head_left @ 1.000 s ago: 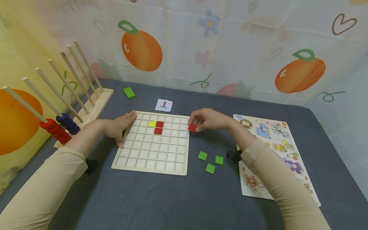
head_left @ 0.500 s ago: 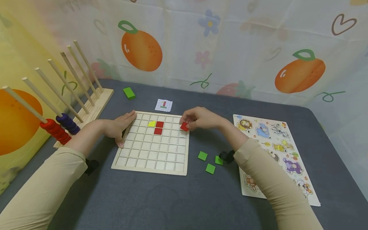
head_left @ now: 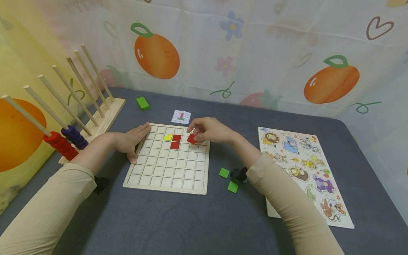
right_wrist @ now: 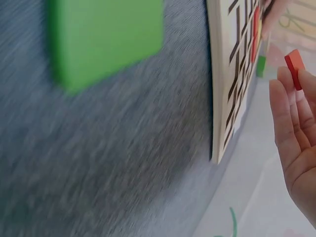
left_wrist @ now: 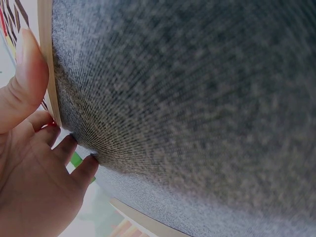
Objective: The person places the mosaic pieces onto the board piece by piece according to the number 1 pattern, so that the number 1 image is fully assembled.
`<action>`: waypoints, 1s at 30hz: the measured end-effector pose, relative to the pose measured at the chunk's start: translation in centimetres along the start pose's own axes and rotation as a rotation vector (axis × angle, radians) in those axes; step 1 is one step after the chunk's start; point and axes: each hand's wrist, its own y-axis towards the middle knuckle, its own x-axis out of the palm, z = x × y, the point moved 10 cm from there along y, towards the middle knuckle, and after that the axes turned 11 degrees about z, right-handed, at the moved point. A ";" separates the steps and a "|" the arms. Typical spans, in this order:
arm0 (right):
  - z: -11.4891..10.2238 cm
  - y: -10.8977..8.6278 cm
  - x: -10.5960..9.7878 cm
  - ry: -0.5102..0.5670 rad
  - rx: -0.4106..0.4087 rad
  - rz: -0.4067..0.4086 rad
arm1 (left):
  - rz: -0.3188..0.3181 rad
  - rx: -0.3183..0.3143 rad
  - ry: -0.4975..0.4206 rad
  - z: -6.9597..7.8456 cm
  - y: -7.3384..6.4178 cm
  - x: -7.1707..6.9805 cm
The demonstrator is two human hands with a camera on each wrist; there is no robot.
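A wooden grid board lies on the dark table. My left hand rests along the board's left edge, fingers stretched out and thumb on the rim; the left wrist view shows the thumb against that edge. Over the board's upper right part my right hand pinches a red square tile between thumb and fingers. The right wrist view shows this tile tilted at the fingertips. Two red tiles sit one above the other in the grid, with a yellow piece left of the upper one.
Green tiles lie right of the board, one partly hidden by the right wrist strap. Behind the board is a small pattern card; a green block lies farther left. A peg rack with beads stands left, an animal puzzle right.
My right hand has carried the red tile leftward, from the board's right edge to over its upper right cells. The left hand stays in place.
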 end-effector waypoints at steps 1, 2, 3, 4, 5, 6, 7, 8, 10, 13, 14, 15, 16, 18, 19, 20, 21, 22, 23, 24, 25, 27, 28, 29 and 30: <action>-0.2 0.1 0.2 0.006 -0.003 0.002 | -0.001 0.001 -0.002 0.0 0.0 0.0; -0.3 0.3 0.4 0.010 -0.006 0.003 | -0.002 0.002 -0.005 -0.1 0.0 0.1; -0.5 0.4 0.5 0.015 -0.010 0.005 | -0.004 0.004 -0.006 -0.1 0.0 0.1; -0.6 0.5 0.7 0.018 -0.015 0.006 | -0.005 0.005 -0.008 -0.1 0.0 0.1; -0.7 0.6 0.9 0.018 -0.019 0.008 | -0.006 0.006 -0.010 -0.1 0.1 0.1; -0.8 0.7 1.1 0.021 -0.024 0.009 | -0.006 0.006 -0.011 -0.1 0.1 0.1; -0.9 0.9 1.3 0.020 -0.029 0.011 | -0.007 0.008 -0.013 -0.1 0.1 0.2; -1.0 1.0 1.5 0.021 -0.032 0.012 | -0.008 0.010 -0.013 -0.1 0.1 0.2; -1.2 1.2 1.8 0.019 -0.039 0.015 | -0.007 0.010 -0.016 -0.1 0.1 0.1; -1.7 1.6 2.1 0.013 -0.050 0.019 | -0.003 0.012 -0.015 0.0 0.1 0.1; -1.9 1.7 2.2 0.012 -0.052 0.020 | -0.002 0.012 -0.013 0.1 0.1 0.0; -2.1 1.9 2.3 0.008 -0.057 0.021 | 0.000 0.011 -0.012 0.1 0.1 0.0; -2.3 2.0 2.4 0.007 -0.059 0.022 | 0.001 0.011 -0.009 0.1 0.1 0.0; -2.6 2.2 2.6 0.009 -0.062 0.023 | 0.002 0.012 -0.004 0.1 0.0 0.0; -2.8 2.3 2.7 0.007 -0.063 0.024 | 0.004 0.012 -0.002 0.1 0.0 0.0; -2.9 2.5 2.8 0.006 -0.061 0.023 | 0.006 0.012 0.000 0.1 0.0 -0.1; -3.0 2.6 2.9 0.001 -0.060 0.022 | 0.006 0.012 0.001 0.1 0.0 -0.1; -3.1 2.7 3.1 -0.002 -0.056 0.021 | 0.007 0.012 0.002 0.1 0.0 -0.1; -3.2 2.7 3.2 -0.006 -0.052 0.020 | 0.008 0.012 0.003 0.1 0.0 -0.1; -3.2 2.8 3.3 -0.010 -0.045 0.018 | 0.008 0.012 0.003 0.0 0.0 -0.1; -3.2 2.9 3.5 -0.013 -0.037 0.016 | 0.009 0.012 0.003 0.0 0.0 -0.1; -3.1 3.1 3.8 -0.019 -0.023 0.010 | 0.008 0.013 0.001 0.0 0.1 -0.1; -3.1 3.1 3.9 -0.022 -0.015 0.006 | 0.008 0.014 0.001 0.0 0.1 -0.1; -3.1 3.2 4.1 -0.024 -0.008 0.001 | 0.008 0.015 0.001 0.0 0.1 -0.1; -3.1 3.2 4.2 -0.027 -0.001 -0.005 | 0.008 0.015 0.000 0.0 0.2 -0.1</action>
